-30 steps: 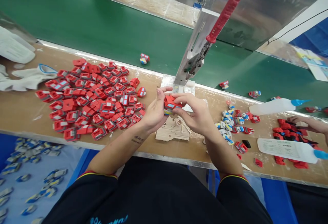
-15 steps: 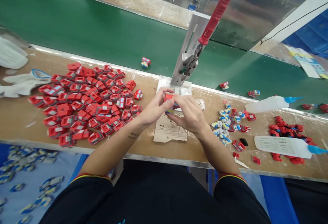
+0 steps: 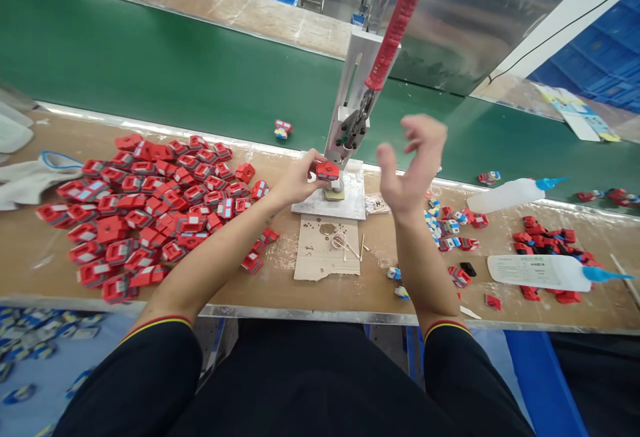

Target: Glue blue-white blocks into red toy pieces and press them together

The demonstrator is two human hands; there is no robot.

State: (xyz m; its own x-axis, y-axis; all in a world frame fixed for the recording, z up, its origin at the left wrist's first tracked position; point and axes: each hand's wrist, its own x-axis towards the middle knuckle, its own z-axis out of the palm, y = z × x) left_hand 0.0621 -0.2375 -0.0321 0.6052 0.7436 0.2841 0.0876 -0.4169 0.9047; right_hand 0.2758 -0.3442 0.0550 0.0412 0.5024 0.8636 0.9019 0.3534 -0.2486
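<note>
My left hand (image 3: 300, 182) grips a small red toy car piece (image 3: 327, 171) between thumb and fingers. The piece sits over a small pad on the metal base (image 3: 357, 197) of a hand press (image 3: 349, 120), under its plunger. Whether it rests on the pad, I cannot tell. My right hand (image 3: 415, 163) is raised to the right of the press, fingers apart and somewhat blurred, with nothing in it. Nearest to it is the press's red lever handle (image 3: 400, 23), which stands up at a slant, apart from the hand.
A heap of red toy parts (image 3: 145, 210) lies left. White-and-blue parts (image 3: 435, 223), a glue bottle (image 3: 540, 272) and another bottle (image 3: 510, 195) lie right. Cardboard (image 3: 327, 257) with cotton swabs lies in front of the press. A green conveyor belt (image 3: 200, 70) runs behind.
My hands were together around the toy piece before the press. Now the left holds it under the plunger, and the right has let go and moved up and right. The view has shifted slightly.
</note>
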